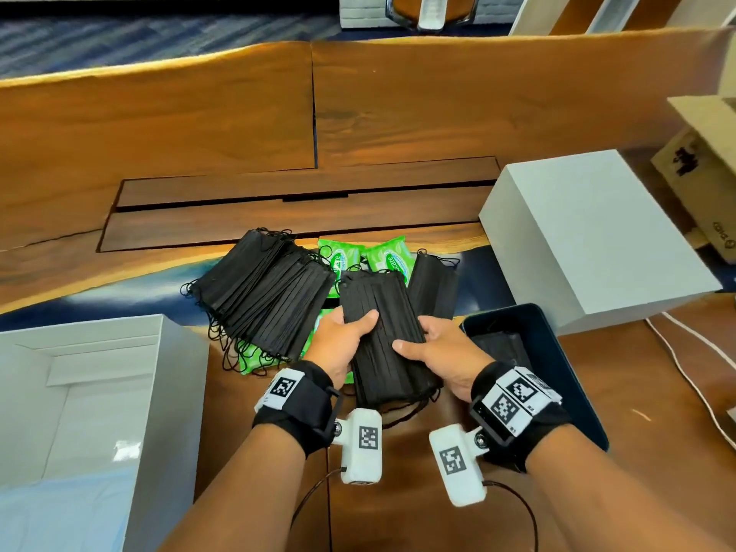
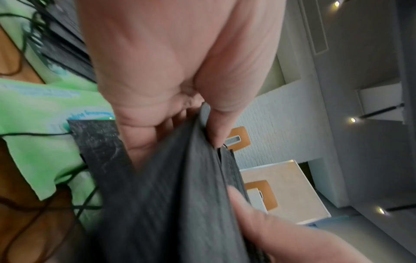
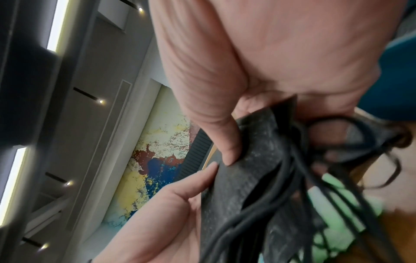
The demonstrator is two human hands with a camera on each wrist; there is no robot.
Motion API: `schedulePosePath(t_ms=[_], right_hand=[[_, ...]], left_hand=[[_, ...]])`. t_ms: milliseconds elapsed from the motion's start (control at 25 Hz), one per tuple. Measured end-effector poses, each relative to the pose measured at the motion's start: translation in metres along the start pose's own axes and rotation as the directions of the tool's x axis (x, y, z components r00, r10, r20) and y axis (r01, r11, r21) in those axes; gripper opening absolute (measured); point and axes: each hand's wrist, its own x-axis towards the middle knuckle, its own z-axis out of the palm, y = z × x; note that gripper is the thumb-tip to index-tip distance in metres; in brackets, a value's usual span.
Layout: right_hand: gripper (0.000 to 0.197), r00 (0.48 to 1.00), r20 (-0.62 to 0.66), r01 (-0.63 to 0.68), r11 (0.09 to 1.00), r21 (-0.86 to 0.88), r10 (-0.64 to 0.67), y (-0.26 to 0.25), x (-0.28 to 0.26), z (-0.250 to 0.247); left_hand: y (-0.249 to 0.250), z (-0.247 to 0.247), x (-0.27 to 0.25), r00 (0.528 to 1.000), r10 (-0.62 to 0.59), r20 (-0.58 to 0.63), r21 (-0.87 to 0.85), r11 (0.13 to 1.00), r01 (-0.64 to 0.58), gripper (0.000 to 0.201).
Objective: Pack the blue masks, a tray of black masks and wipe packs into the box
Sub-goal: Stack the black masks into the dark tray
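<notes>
Both hands hold one stack of black masks (image 1: 382, 344) above the table. My left hand (image 1: 346, 336) grips its left edge, thumb on top. My right hand (image 1: 430, 348) grips the right edge the same way. The left wrist view shows the left hand (image 2: 180, 89) pinching this stack (image 2: 168, 195); the right wrist view shows the right hand (image 3: 247, 71) on the stack (image 3: 247, 178) and its ear loops. A bigger fanned pile of black masks (image 1: 267, 296) lies on green wipe packs (image 1: 342, 258). The dark blue tray (image 1: 557, 372) at right holds some black masks. Blue masks (image 1: 59, 511) lie in the white box (image 1: 99, 324).
A small black stack (image 1: 434, 288) lies behind my hands. The white box lid (image 1: 597, 233) stands behind the tray, with a cardboard box (image 1: 701, 161) past it. A white cable (image 1: 685, 368) runs along the right. Bare wooden table (image 1: 239, 133) stretches beyond the piles.
</notes>
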Motion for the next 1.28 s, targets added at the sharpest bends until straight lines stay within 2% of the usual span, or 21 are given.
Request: schedulePosePath(t_ms=[80,160,240,280,360,440,520,600,680,760,840,920,960,1040,1160,1280], right_hand=[[0.018,0.999,-0.039,0.028,0.996,-0.082,-0.031,0.001,-0.010,-0.026],[0.020,0.999,-0.036,0.004,0.992,-0.126,-0.009,0.002,-0.022,-0.054],[0.022,0.998,-0.069,-0.020,0.992,-0.128,0.011,0.006,-0.035,-0.083],[0.023,0.992,-0.129,-0.030,0.988,-0.150,0.011,0.010,-0.041,-0.096],[0.027,0.960,-0.279,-0.053,0.977,-0.208,-0.008,0.021,-0.046,-0.116],[0.032,0.925,-0.375,-0.059,0.959,-0.278,-0.052,0.031,-0.053,-0.129],[0.036,0.917,-0.372,-0.032,0.902,-0.430,-0.145,0.039,-0.056,-0.137],[0.037,0.925,-0.338,-0.034,0.849,-0.527,-0.173,0.044,-0.059,-0.143],[0.036,0.927,-0.337,-0.045,0.840,-0.541,-0.167,0.048,-0.061,-0.148],[0.034,0.928,-0.336,-0.048,0.844,-0.533,-0.159,0.050,-0.062,-0.149],[0.037,0.928,-0.342,-0.053,0.855,-0.517,-0.149,0.052,-0.062,-0.151],[0.038,0.927,-0.353,-0.080,0.854,-0.515,-0.125,0.055,-0.061,-0.152],[0.038,0.931,-0.351,-0.104,0.849,-0.518,-0.100,0.057,-0.059,-0.153],[0.033,0.942,-0.333,-0.163,0.825,-0.541,-0.032,0.059,-0.056,-0.154],[0.025,0.955,-0.292,-0.224,0.777,-0.588,0.054,0.060,-0.055,-0.154],[0.033,0.971,-0.219,-0.231,0.617,-0.752,0.095,0.050,-0.063,-0.156]], left_hand=[[0.002,0.018,-0.007,0.996,-0.061,0.066,0.029,0.998,0.060,0.011],[0.003,0.035,-0.013,0.984,-0.101,0.145,0.087,0.992,0.089,0.008],[-0.002,0.056,-0.016,0.969,-0.126,0.214,0.180,0.980,0.088,0.009],[-0.006,0.069,-0.017,0.968,-0.116,0.222,0.228,0.972,0.064,0.011],[-0.013,0.093,-0.019,0.979,-0.053,0.198,0.312,0.950,-0.012,0.026],[-0.023,0.114,-0.021,0.986,0.048,0.162,0.403,0.908,-0.110,0.051],[-0.033,0.124,-0.021,0.972,0.193,0.132,0.530,0.815,-0.234,0.066],[-0.041,0.129,-0.022,0.939,0.301,0.168,0.639,0.692,-0.336,0.063],[-0.044,0.132,-0.022,0.899,0.354,0.257,0.722,0.548,-0.422,0.052],[-0.045,0.136,-0.021,0.877,0.345,0.335,0.822,0.349,-0.451,0.042],[-0.047,0.138,-0.021,0.872,0.313,0.377,0.903,0.087,-0.422,0.039],[-0.048,0.141,-0.025,0.869,0.303,0.390,0.921,-0.105,-0.376,0.041],[-0.049,0.141,-0.026,0.870,0.300,0.391,0.920,-0.152,-0.361,0.042],[-0.052,0.142,-0.028,0.878,0.290,0.380,0.922,-0.191,-0.336,0.043],[-0.053,0.143,-0.028,0.896,0.269,0.353,0.932,-0.188,-0.311,0.044],[-0.052,0.145,-0.028,0.905,0.255,0.340,0.937,-0.171,-0.304,0.045]])
